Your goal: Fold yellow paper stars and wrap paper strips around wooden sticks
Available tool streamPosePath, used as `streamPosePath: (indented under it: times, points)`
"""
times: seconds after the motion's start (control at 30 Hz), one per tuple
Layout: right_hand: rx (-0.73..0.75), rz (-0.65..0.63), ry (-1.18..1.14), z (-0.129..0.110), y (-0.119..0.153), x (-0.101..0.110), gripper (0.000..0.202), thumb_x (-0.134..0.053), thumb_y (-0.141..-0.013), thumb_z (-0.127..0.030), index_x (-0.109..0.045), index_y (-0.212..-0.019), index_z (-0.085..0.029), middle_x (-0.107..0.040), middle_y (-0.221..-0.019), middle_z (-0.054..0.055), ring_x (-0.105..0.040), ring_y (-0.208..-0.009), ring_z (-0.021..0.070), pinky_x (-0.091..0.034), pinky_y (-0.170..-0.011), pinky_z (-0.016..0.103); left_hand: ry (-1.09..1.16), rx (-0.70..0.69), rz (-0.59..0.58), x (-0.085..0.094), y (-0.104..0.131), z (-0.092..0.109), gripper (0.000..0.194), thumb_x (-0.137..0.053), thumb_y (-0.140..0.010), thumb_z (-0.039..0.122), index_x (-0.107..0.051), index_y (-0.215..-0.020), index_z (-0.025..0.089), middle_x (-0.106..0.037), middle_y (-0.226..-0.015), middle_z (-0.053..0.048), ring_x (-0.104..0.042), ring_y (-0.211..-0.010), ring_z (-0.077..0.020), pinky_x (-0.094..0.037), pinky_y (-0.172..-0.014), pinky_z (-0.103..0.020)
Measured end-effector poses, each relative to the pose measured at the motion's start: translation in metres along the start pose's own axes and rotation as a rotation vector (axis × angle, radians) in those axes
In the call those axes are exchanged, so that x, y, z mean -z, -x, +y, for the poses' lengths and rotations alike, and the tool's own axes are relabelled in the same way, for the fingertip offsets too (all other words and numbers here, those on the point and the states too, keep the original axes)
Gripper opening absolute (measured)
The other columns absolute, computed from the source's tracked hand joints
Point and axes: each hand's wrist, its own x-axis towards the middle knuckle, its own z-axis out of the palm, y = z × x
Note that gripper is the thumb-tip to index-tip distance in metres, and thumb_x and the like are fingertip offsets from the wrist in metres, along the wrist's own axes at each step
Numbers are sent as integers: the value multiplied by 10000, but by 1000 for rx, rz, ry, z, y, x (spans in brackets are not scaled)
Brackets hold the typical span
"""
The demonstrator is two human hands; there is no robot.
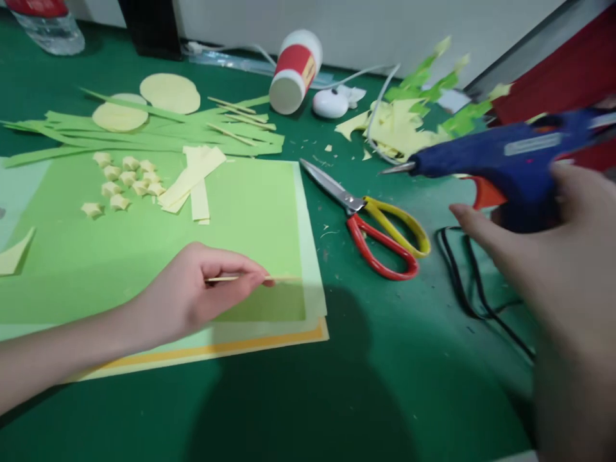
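My left hand point(221, 282) pinches a thin wooden stick point(283, 278) above the green paper sheets point(260, 224). At the right, my right hand point(543, 237) is around the handle of a blue glue gun point(495, 151), its thumb and a finger spread near the orange trigger point(488, 192). The metal nozzle points left. Several small folded paper stars point(128, 178) lie on the paper, beside crossed pale strips point(195, 183). Between the hands rest scissors point(359, 208) with one red and one yellow handle, blades closed.
Green paper strips point(163, 135), two pale paper ovals point(169, 93) and thin sticks lie behind the sheets. Farther back are a paper cup point(296, 70), a white case point(330, 102), paper scraps point(404, 125) and a bottle point(48, 32). A black cord point(474, 282) curls at right.
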Motion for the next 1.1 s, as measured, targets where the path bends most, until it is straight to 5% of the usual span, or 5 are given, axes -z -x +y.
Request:
streamPosePath:
  times: [0.17, 0.53, 0.77, 0.93, 1.1]
  points:
    - [-306, -275, 162, 15, -28, -16, 345, -507, -783, -480, -538, -808, -137, -460, -605, 29, -432, -569, 164, -351, -562, 298, -77, -2, -54, 3, 2, 6, 279, -505, -785, 360, -710, -814, 173, -545, -502, 11, -287, -412, -61, -175, -385, -185]
    - [-169, -341, 110, 21, -13, -30, 309, -463, -866, -361, -513, -1073, -137, -558, -1017, 60, -562, -866, 147, -479, -751, 345, -78, 57, -47, 6, 9, 12, 280, -500, -791, 388, -702, -825, 196, -557, -572, 11, -332, -480, -71, -214, -438, -179]
    - [146, -32, -7, -8, 5, -10, 574, -451, -793, -536, -558, -973, -1, -508, -967, 291, -477, -953, 396, -398, -712, 501, -79, 9, -47, 7, 10, 12, 287, -491, -793, 382, -699, -817, 185, -572, -600, -8, -355, -502, -82, -225, -445, -185]
    - [663, 74, -301, -62, 22, 19, 140, -541, -813, -271, -570, -949, -246, -563, -888, 48, -523, -797, 172, -414, -723, 329, -52, -27, -52, 7, 12, 16, 248, -511, -784, 329, -702, -785, 171, -510, -517, 23, -283, -436, -54, -167, -384, -168]
    - [1046, 40, -579, -101, 27, 20, 187, -590, -764, -137, -606, -950, -135, -539, -760, 56, -443, -712, 151, -390, -625, 304, -73, -109, -60, 7, 13, 18, 205, -516, -769, 237, -701, -761, 151, -503, -474, 40, -288, -409, -42, -189, -364, -147]
